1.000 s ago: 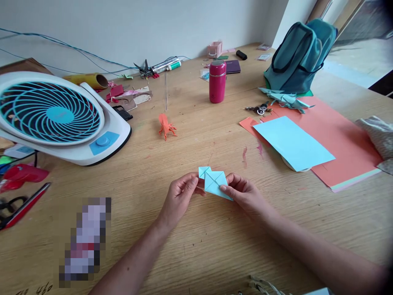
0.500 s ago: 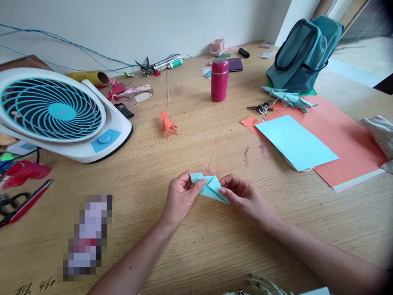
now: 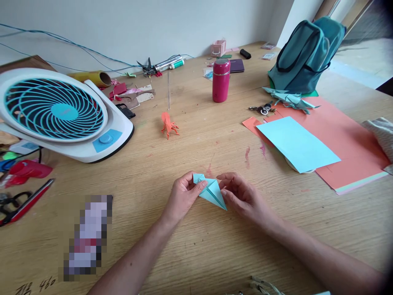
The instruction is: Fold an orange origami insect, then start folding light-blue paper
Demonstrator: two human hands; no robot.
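A small folded piece of light blue paper (image 3: 211,191) is held just above the wooden table (image 3: 196,246), near its middle. My left hand (image 3: 184,194) pinches its left end between thumb and fingers. My right hand (image 3: 241,196) pinches its right side, with the fingers curled over the fold. The paper comes to a point toward me, between the two hands.
A white and blue fan (image 3: 61,114) lies at the left, with red scissors (image 3: 21,203) near the left edge. An orange origami figure (image 3: 168,124) and a magenta flask (image 3: 221,80) stand farther back. At right lie a light blue sheet (image 3: 296,143) on orange paper (image 3: 344,143), keys (image 3: 260,109) and a teal backpack (image 3: 303,53).
The folded paper has gone from facing me flat to folded narrower and tilted, its point toward me. Both hands have shifted slightly closer to me while keeping their grip.
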